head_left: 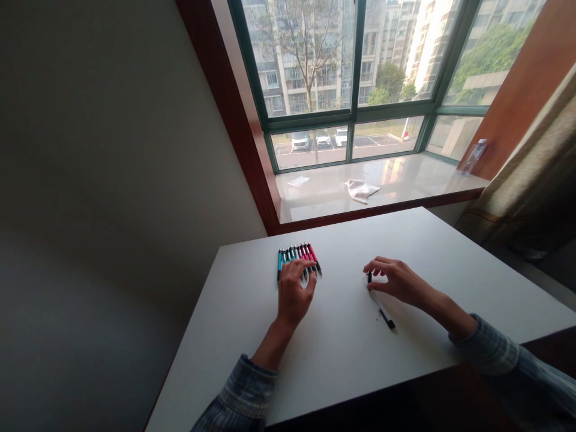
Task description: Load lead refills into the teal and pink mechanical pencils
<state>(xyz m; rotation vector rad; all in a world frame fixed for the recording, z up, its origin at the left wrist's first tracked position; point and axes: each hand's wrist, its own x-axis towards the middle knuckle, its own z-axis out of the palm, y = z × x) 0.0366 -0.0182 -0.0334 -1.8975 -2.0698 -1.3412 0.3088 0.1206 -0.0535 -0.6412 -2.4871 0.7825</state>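
Observation:
A row of click pens [288, 254], teal on the left through to red on the right, lies side by side on the white table [342, 348]. My left hand [294, 294] is over the near part of the row, its fingers curved and thumb apart; it partly hides the pens. Whether its fingertips press on them I cannot tell. To the right, my right hand [396, 281] has thumb and fingers around the black far end of a slim pen [380, 311] with a pale barrel. The pen's other black end points toward me on the tabletop.
Beyond the table is a windowsill [315, 207] with a crumpled cloth [361, 191], a flat white piece [299, 181] and a clear bottle [473, 157]. A curtain [522, 156] hangs at the right; a wall [135, 180] stands at the left.

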